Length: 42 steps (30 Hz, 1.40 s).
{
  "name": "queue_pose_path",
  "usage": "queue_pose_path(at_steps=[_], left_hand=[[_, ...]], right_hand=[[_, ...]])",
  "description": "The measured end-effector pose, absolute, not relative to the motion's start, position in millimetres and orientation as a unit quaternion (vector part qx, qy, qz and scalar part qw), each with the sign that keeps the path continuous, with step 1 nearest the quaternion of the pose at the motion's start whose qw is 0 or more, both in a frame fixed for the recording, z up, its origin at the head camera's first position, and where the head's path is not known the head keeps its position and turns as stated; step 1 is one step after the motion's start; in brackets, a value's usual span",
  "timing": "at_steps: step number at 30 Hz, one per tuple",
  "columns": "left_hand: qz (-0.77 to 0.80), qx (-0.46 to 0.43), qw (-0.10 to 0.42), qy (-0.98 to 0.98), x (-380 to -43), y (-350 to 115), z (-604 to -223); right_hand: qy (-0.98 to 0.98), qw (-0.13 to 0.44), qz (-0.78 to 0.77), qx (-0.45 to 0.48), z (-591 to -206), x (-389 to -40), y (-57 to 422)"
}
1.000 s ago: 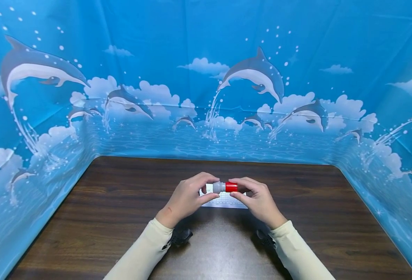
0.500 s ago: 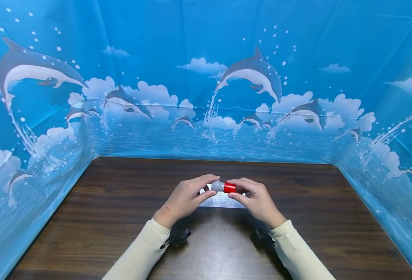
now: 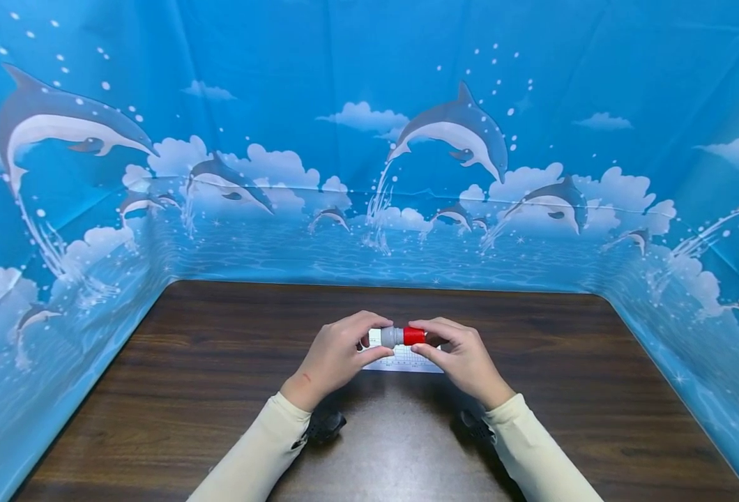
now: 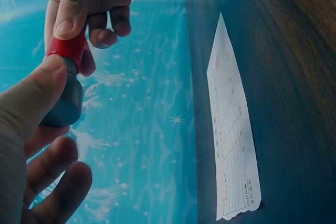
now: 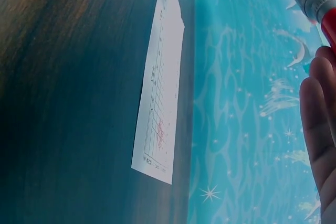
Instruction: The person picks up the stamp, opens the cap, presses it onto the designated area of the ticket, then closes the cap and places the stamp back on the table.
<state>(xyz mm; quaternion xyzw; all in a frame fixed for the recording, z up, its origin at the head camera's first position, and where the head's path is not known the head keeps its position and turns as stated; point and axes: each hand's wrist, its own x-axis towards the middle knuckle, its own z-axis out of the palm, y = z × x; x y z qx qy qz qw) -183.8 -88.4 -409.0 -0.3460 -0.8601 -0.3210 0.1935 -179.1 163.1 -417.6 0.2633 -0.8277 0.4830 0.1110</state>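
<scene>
Both hands hold a small stamp (image 3: 392,337) above the table, lying roughly level between them. Its thick grey end is pinched between thumb and fingers of my left hand (image 3: 334,354). On the other side, my right hand (image 3: 468,357) pinches the red cap (image 3: 414,336). Grey and red parts touch end to end in the head view. In the left wrist view the thumb lies across the grey body (image 4: 67,100) near the red part. The right wrist view catches only the grey end and some of the red at its edge. Below lies a printed sheet of paper (image 3: 401,362).
The sheet (image 5: 160,93) has a printed grid and red marks near one end. It lies on a dark wooden table (image 3: 219,390). A blue dolphin-print cloth (image 3: 369,244) stands round the back and sides of the table.
Half a second ago the stamp was tilted, its grey end higher; now it is level again. My left hand has shifted slightly right, while my right hand has barely moved.
</scene>
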Motion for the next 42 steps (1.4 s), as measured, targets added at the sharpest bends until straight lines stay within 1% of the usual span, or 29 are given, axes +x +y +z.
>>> queue_pose_path(at_steps=[6, 9, 11, 16, 19, 23, 32, 35, 37, 42], left_hand=[[-0.329, -0.345, 0.142, -0.868, -182.2, -92.5, -405.8], [-0.329, -0.348, 0.134, -0.868, -182.0, -92.7, -404.8], [-0.331, -0.353, 0.144, -0.864, -182.6, -91.6, -404.4], [-0.320, -0.358, 0.198, -0.855, -184.2, -88.2, -404.8], [-0.317, -0.355, 0.218, -0.852, -184.4, -87.6, -405.4], [-0.320, -0.355, 0.218, -0.851, -184.3, -88.2, -405.6], [-0.333, -0.368, 0.176, -0.850, -182.8, -91.7, -404.1], [-0.336, -0.367, 0.172, -0.850, -182.2, -90.9, -403.5], [-0.325, -0.363, 0.184, -0.854, -182.0, -89.8, -403.1], [-0.293, -0.349, 0.237, -0.858, -182.2, -87.4, -402.7]], right_hand=[[-0.821, 0.104, 0.486, 0.280, -417.9, -179.6, 162.7], [-0.820, 0.104, 0.487, 0.283, -419.1, -180.1, 163.2], [-0.820, 0.104, 0.487, 0.281, -420.0, -180.6, 163.3], [-0.826, 0.115, 0.484, 0.267, -419.2, -179.7, 163.5], [-0.826, 0.119, 0.485, 0.260, -417.6, -178.4, 163.3], [-0.824, 0.118, 0.489, 0.262, -417.8, -178.9, 162.3], [-0.817, 0.112, 0.493, 0.278, -419.5, -180.4, 162.5], [-0.817, 0.112, 0.492, 0.280, -419.5, -180.0, 162.6], [-0.818, 0.115, 0.489, 0.280, -419.3, -179.7, 162.4], [-0.818, 0.128, 0.490, 0.273, -415.1, -177.8, 160.7]])
